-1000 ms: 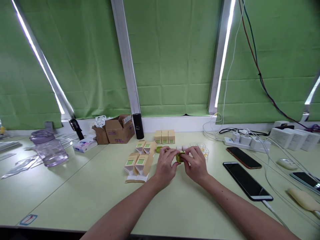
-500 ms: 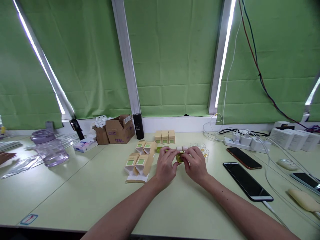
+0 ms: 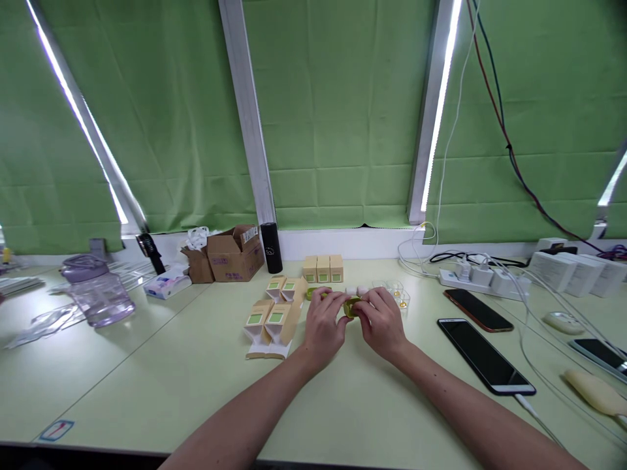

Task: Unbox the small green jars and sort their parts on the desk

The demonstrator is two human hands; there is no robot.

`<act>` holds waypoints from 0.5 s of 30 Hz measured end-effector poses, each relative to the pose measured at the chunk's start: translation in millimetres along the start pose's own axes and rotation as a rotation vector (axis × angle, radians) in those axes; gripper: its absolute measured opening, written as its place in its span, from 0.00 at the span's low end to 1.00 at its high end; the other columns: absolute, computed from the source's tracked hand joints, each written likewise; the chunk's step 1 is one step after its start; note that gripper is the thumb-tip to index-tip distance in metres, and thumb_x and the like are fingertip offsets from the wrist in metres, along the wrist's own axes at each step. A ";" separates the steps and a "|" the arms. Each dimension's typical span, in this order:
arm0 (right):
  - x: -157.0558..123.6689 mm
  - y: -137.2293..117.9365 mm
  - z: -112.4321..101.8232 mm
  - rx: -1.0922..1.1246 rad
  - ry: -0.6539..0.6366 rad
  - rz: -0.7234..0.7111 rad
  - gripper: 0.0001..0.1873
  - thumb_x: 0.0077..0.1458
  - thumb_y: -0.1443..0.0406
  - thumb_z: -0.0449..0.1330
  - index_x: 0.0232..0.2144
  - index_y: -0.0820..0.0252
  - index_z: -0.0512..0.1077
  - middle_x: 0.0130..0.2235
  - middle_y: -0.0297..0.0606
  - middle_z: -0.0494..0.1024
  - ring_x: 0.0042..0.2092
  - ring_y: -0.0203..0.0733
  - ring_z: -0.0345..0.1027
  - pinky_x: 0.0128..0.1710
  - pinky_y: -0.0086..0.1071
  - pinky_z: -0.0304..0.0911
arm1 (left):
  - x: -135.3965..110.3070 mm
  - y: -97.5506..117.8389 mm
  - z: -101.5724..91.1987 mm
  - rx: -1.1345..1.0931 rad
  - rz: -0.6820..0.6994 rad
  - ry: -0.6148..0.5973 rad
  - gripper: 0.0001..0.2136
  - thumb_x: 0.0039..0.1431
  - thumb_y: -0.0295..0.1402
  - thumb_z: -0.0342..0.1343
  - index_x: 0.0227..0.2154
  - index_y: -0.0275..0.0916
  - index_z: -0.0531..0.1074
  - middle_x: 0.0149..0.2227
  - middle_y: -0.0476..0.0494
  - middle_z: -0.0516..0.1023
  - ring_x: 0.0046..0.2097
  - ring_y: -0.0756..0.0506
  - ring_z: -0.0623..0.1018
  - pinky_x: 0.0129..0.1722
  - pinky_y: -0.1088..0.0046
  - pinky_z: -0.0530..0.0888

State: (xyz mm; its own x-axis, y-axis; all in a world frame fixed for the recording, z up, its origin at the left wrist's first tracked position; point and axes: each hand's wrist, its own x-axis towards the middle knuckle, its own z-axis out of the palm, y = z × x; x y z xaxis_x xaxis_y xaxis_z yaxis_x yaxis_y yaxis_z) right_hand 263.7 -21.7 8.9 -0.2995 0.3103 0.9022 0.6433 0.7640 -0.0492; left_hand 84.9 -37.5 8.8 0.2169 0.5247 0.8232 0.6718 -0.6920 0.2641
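Between my two hands is a small round olive-green piece, like a little lid or disc; its exact kind is too small to make out. My left hand pinches its left side, and my right hand grips the right side with curled fingers. Behind my left fingers another green round piece lies partly hidden. Small white round pieces sit just beyond my hands. A clear tray with gold-coloured bits stands behind my right hand, partly covered by it. To the left lie opened small kraft boxes with green labels.
Three closed kraft boxes stand farther back. A black cylinder, a cardboard box and a purple bottle are to the left. Phones, a power strip and loose white cables lie on the right.
My hands stay in nearly the same place, with the green piece turned slightly between them. At the far left, another person's hand has mostly left the view.
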 end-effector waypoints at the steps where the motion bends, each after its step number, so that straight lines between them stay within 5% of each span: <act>1: 0.1 -0.2 0.0 0.002 0.000 0.001 0.12 0.62 0.73 0.56 0.33 0.54 0.75 0.33 0.41 0.72 0.38 0.48 0.60 0.37 0.42 0.60 | 0.3 0.1 -0.2 0.001 0.001 0.003 0.22 0.59 0.24 0.61 0.56 0.46 0.74 0.50 0.40 0.80 0.55 0.33 0.69 0.54 0.47 0.73; 15: 0.2 -2.6 -0.5 -0.007 0.011 -0.022 0.11 0.62 0.74 0.55 0.34 0.55 0.74 0.34 0.41 0.72 0.38 0.48 0.60 0.36 0.41 0.60 | 1.9 0.5 -1.4 0.019 0.000 0.019 0.22 0.58 0.23 0.62 0.54 0.46 0.75 0.49 0.41 0.80 0.54 0.34 0.69 0.53 0.49 0.73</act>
State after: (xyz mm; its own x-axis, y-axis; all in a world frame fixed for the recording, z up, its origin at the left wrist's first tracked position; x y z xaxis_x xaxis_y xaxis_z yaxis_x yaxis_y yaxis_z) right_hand 262.3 -23.9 9.5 -0.3064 0.2870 0.9076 0.6417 0.7665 -0.0258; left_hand 84.6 -37.5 11.2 0.2037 0.5146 0.8329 0.6849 -0.6828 0.2544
